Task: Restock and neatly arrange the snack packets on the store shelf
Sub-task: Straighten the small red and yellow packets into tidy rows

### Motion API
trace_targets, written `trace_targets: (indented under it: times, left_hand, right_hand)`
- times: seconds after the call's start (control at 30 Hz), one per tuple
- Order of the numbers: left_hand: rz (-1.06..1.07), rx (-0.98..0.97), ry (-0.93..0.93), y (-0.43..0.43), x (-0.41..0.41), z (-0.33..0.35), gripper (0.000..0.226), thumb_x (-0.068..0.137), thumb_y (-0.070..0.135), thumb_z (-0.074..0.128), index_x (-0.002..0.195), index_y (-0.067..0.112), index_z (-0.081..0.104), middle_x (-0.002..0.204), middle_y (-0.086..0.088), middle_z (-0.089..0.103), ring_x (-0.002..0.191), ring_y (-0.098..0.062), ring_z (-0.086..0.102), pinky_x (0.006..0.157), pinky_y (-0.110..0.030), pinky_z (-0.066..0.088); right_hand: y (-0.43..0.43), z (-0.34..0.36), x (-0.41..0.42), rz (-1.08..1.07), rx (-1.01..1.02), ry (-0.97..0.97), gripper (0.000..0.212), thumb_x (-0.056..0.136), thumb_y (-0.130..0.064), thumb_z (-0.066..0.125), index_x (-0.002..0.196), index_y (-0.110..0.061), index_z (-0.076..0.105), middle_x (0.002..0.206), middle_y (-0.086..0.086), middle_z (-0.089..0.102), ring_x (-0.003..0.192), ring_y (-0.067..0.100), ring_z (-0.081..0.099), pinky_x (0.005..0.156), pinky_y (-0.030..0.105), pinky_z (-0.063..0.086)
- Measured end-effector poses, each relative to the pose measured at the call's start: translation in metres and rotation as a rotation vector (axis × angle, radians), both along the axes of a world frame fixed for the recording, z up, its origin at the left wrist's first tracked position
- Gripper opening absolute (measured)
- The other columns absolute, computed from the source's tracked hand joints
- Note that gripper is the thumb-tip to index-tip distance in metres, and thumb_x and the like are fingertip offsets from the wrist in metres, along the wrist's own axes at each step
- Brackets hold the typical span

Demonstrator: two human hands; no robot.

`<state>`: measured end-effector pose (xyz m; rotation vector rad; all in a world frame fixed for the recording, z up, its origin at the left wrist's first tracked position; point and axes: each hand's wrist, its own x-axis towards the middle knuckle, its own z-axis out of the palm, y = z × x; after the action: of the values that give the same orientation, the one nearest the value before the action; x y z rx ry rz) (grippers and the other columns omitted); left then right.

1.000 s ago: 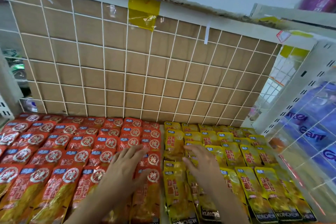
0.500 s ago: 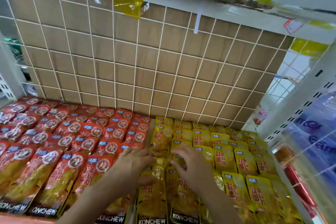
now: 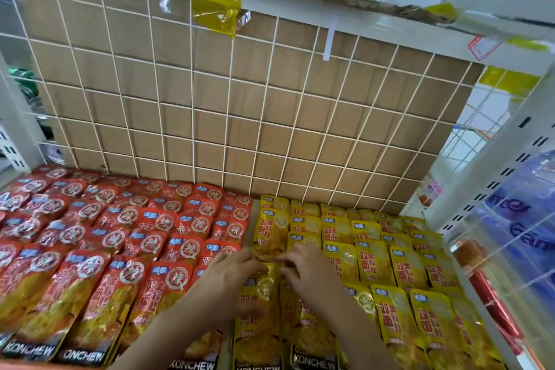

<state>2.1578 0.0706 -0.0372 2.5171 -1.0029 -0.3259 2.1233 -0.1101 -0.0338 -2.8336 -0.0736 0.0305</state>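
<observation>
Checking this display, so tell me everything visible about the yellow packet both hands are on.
The yellow packet is a glossy plastic pouch with red characters, a blue label at its top and golden snack showing below. It lies in the leftmost yellow column, beside the red packets. The left hand and right hand pinch its lower edge.

A brown cardboard sheet [image 3: 270, 105] stands behind a white wire grid [image 3: 230, 78]. Yellow tape [image 3: 214, 0] sticks at its top edge. At right, blurred blue packages [image 3: 525, 219], perhaps tissue.
</observation>
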Motion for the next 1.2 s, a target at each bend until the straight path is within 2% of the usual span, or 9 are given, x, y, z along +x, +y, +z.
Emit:
trace_targets:
  times: [0.1, 0.23, 0.3, 0.5, 0.77, 0.93, 1.0, 1.1, 1.2]
  left_hand:
    - [-0.009, -0.010, -0.007, 0.003, -0.002, 0.000, 0.061, 0.079, 0.049, 0.065, 0.133, 0.036, 0.040, 0.125, 0.017, 0.036, 0.119, 0.000, 0.034, 0.106, -0.021, 0.014]
    - [-0.018, -0.008, -0.015, 0.004, -0.002, -0.001, 0.061, 0.080, 0.051, 0.063, 0.134, 0.037, 0.038, 0.125, 0.018, 0.035, 0.120, 0.000, 0.032, 0.106, -0.022, 0.013]
    - [-0.031, 0.004, -0.025, 0.004, -0.002, 0.000, 0.062, 0.080, 0.051, 0.062, 0.136, 0.038, 0.038, 0.126, 0.017, 0.036, 0.121, 0.000, 0.031, 0.108, -0.023, 0.013]
    - [-0.067, 0.009, -0.028, 0.000, 0.003, 0.004, 0.063, 0.081, 0.045, 0.065, 0.138, 0.038, 0.038, 0.118, 0.016, 0.037, 0.117, -0.002, 0.034, 0.106, -0.026, 0.015]
    - [-0.116, 0.063, -0.045, -0.001, 0.005, 0.003, 0.058, 0.086, 0.045, 0.058, 0.139, 0.036, 0.036, 0.127, 0.013, 0.040, 0.121, -0.004, 0.033, 0.103, -0.023, 0.015]
    - [-0.109, 0.013, -0.039, 0.001, 0.004, -0.001, 0.056, 0.086, 0.046, 0.056, 0.138, 0.040, 0.036, 0.132, 0.018, 0.038, 0.125, -0.001, 0.029, 0.106, -0.022, 0.008]
    - [-0.100, 0.010, -0.041, 0.001, 0.005, -0.001, 0.058, 0.083, 0.056, 0.046, 0.137, 0.041, 0.035, 0.135, 0.020, 0.036, 0.127, 0.000, 0.027, 0.109, -0.023, 0.009]
    - [-0.081, 0.029, -0.084, -0.001, 0.007, 0.001, 0.075, 0.071, 0.068, 0.021, 0.139, 0.037, 0.034, 0.142, 0.017, 0.032, 0.133, -0.003, 0.023, 0.111, -0.023, 0.008]
    - [-0.037, 0.047, -0.142, -0.007, 0.012, 0.002, 0.060, 0.087, 0.058, 0.030, 0.141, 0.031, 0.032, 0.148, 0.013, 0.027, 0.137, -0.007, 0.021, 0.112, -0.025, 0.009]
  right_hand:
    - [0.002, 0.002, 0.010, 0.010, -0.032, 0.049, 0.027, 0.091, -0.038, 0.054, 0.111, -0.022, 0.062, 0.108, -0.004, 0.056, 0.105, 0.012, 0.044, 0.089, 0.025, 0.035]
    - [0.003, 0.006, 0.018, -0.044, 0.203, 0.089, 0.012, 0.085, -0.034, 0.064, 0.086, -0.025, 0.056, 0.079, -0.016, 0.053, 0.073, -0.001, 0.049, 0.063, 0.012, 0.038]
    - [0.002, 0.008, 0.024, -0.101, 0.280, 0.061, 0.013, 0.085, -0.030, 0.065, 0.081, -0.025, 0.054, 0.074, -0.018, 0.051, 0.068, -0.004, 0.049, 0.058, 0.010, 0.036]
    - [-0.006, 0.007, 0.047, -0.205, 0.345, -0.032, 0.010, 0.083, -0.023, 0.068, 0.080, -0.019, 0.059, 0.082, 0.000, 0.065, 0.076, 0.013, 0.058, 0.058, 0.011, 0.037]
    - [-0.013, -0.002, 0.058, -0.199, 0.229, 0.043, 0.016, 0.082, -0.028, 0.069, 0.093, -0.017, 0.065, 0.081, -0.006, 0.057, 0.076, 0.010, 0.052, 0.056, 0.012, 0.032]
    - [-0.013, -0.003, 0.058, -0.224, 0.276, -0.004, 0.009, 0.082, -0.027, 0.069, 0.084, -0.020, 0.063, 0.079, -0.003, 0.060, 0.072, 0.011, 0.053, 0.056, 0.015, 0.035]
    - [-0.014, -0.001, 0.060, -0.240, 0.291, -0.038, 0.010, 0.082, -0.026, 0.069, 0.079, -0.023, 0.059, 0.080, 0.001, 0.064, 0.070, 0.011, 0.054, 0.056, 0.016, 0.036]
    - [-0.014, -0.002, 0.063, -0.243, 0.247, -0.038, 0.009, 0.083, -0.028, 0.068, 0.083, -0.022, 0.061, 0.080, -0.001, 0.061, 0.070, 0.011, 0.052, 0.054, 0.015, 0.034]
    - [-0.014, -0.003, 0.066, -0.239, 0.187, -0.048, 0.016, 0.084, -0.029, 0.067, 0.094, -0.016, 0.065, 0.082, -0.007, 0.053, 0.077, 0.009, 0.049, 0.059, 0.020, 0.034]
